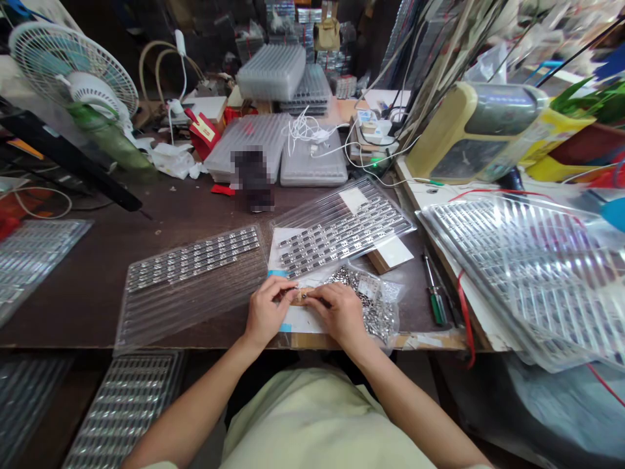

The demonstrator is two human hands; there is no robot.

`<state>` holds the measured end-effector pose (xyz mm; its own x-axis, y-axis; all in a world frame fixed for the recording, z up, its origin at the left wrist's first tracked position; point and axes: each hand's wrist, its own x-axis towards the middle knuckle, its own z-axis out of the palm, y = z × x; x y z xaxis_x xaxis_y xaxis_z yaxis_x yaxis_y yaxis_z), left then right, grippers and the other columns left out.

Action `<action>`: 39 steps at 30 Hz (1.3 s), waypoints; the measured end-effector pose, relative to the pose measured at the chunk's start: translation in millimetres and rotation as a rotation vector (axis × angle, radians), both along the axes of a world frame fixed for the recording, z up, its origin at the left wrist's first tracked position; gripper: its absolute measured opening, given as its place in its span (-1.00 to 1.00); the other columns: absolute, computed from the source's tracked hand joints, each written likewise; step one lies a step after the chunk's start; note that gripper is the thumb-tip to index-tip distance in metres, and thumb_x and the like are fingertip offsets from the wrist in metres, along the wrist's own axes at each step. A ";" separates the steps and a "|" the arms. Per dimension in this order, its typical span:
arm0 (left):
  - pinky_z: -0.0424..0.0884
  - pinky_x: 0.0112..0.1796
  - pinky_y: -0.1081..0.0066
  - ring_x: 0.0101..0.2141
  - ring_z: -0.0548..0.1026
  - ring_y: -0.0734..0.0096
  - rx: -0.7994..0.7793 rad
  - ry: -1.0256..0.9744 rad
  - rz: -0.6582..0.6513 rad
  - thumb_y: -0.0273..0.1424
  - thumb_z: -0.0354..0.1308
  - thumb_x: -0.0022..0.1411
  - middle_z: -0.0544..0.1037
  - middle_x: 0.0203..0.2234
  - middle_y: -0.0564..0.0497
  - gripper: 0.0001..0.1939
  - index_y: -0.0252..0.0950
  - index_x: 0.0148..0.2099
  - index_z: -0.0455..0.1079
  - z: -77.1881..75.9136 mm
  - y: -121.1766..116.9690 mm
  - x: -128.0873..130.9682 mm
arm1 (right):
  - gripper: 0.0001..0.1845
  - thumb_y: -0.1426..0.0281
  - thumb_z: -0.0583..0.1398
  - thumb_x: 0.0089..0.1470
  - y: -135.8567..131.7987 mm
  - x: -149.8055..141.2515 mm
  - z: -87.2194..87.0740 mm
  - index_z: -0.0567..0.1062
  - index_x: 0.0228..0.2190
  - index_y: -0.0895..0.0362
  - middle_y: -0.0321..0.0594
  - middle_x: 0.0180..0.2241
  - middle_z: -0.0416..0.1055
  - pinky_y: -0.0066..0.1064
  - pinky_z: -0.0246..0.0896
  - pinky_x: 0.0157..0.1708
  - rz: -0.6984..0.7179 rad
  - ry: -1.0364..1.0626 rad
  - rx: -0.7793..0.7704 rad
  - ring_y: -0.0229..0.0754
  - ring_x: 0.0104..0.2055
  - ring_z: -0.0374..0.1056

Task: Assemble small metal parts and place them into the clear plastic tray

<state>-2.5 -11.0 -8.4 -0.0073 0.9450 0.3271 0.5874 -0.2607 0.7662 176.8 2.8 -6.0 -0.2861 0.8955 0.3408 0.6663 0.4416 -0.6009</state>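
My left hand and my right hand face each other at the table's front edge, fingertips pinched close together. At my right fingertips is a small metal part; what my left fingers grip is too small to make out. Beneath them lie a small brown block and a white sheet with blue tape. Beside my right hand rests a plastic bag of small silver metal parts. Just beyond, a clear ribbed tray holds rows of black-and-silver connectors. Another clear tray, at left, is partly filled with similar connectors.
A green-handled screwdriver lies right of the bag. Stacked clear trays overhang the right side. Toward the back are more trays, a tangled white cable, a fan and a beige machine. A black arm juts in from the left.
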 end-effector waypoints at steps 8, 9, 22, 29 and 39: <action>0.40 -0.35 0.46 -0.33 0.48 0.41 -0.018 -0.045 0.054 -0.33 0.15 0.20 0.53 -0.33 -0.03 -0.84 -0.26 -0.24 0.51 3.4 1.3 -4.3 | -0.86 0.26 0.20 0.14 -2.6 -17.6 -6.1 0.59 -0.29 -0.10 -0.26 -0.34 0.44 -0.32 0.00 -0.27 -0.008 -0.171 0.049 -0.20 -0.27 0.21; 0.40 -0.35 0.46 -0.33 0.48 0.41 -0.022 -0.047 0.055 -0.33 0.16 0.20 0.53 -0.33 -0.03 -0.84 -0.26 -0.24 0.52 3.3 1.5 -3.9 | -0.85 0.27 0.20 0.14 -3.0 -17.1 -6.6 0.58 -0.28 -0.10 -0.26 -0.34 0.43 -0.32 0.00 -0.27 -0.008 -0.168 0.046 -0.20 -0.27 0.21; 0.40 -0.36 0.46 -0.35 0.48 0.42 -0.045 -0.049 0.051 -0.33 0.16 0.19 0.53 -0.33 -0.03 -0.84 -0.26 -0.23 0.52 0.7 2.0 -3.9 | -0.85 0.27 0.23 0.11 -2.1 -13.9 -1.9 0.57 -0.24 -0.10 -0.26 -0.32 0.42 -0.31 -0.01 -0.28 -0.050 -0.189 0.047 -0.17 -0.25 0.20; 0.40 -0.39 0.48 -0.38 0.48 0.44 -0.065 -0.055 0.044 -0.34 0.16 0.19 0.54 -0.32 -0.02 -0.85 -0.25 -0.24 0.52 -1.0 2.8 -2.6 | -0.75 0.27 0.20 0.13 -4.5 27.4 0.3 0.51 -0.13 0.03 -0.18 -0.11 0.43 -0.25 0.05 -0.15 -0.060 -0.329 0.116 -0.07 -0.08 0.21; 0.41 -0.35 0.46 -0.33 0.49 0.41 -0.054 -0.003 -0.033 -0.33 0.17 0.19 0.53 -0.32 -0.02 -0.85 -0.24 -0.23 0.52 11.9 10.0 9.0 | -0.82 0.33 0.12 0.21 -3.1 31.6 -8.3 0.52 -0.33 0.06 -0.22 -0.31 0.47 -0.32 0.09 -0.24 -0.108 -0.226 0.138 -0.17 -0.25 0.26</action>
<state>6.5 -1.0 3.6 0.0230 0.9610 0.2755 0.5771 -0.2378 0.7813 208.3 -0.4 -14.3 -0.2741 0.8745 0.4002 0.8240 0.4281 -0.3712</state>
